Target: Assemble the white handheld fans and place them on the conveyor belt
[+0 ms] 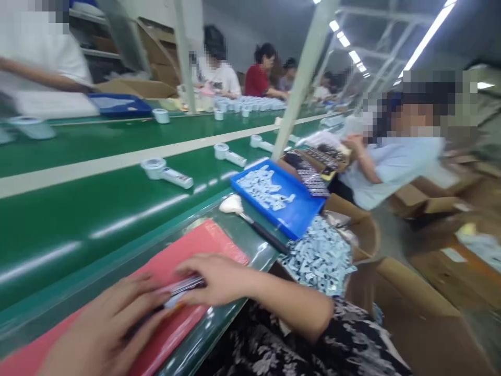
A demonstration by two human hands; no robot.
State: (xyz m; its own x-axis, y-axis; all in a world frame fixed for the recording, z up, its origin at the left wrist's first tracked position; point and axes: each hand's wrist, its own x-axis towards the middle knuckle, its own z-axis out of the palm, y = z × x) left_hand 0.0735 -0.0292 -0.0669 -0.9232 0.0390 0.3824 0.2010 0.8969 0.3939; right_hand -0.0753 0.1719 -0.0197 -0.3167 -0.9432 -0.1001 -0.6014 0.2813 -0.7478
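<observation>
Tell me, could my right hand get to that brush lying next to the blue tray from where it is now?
Probably yes. The right hand rests on the red mat, and the brush lies just beyond the mat's far corner, beside the blue tray. Nothing stands between them, though the picture is blurred.

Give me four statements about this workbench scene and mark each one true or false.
1. Both hands, left hand and right hand, rest on a red mat. True.
2. The blue tray is empty. False: it holds small pale parts.
3. White handled devices lie on the green conveyor belt. True.
4. The brush lies inside the blue tray. False: it lies on the bench beside it.
</observation>
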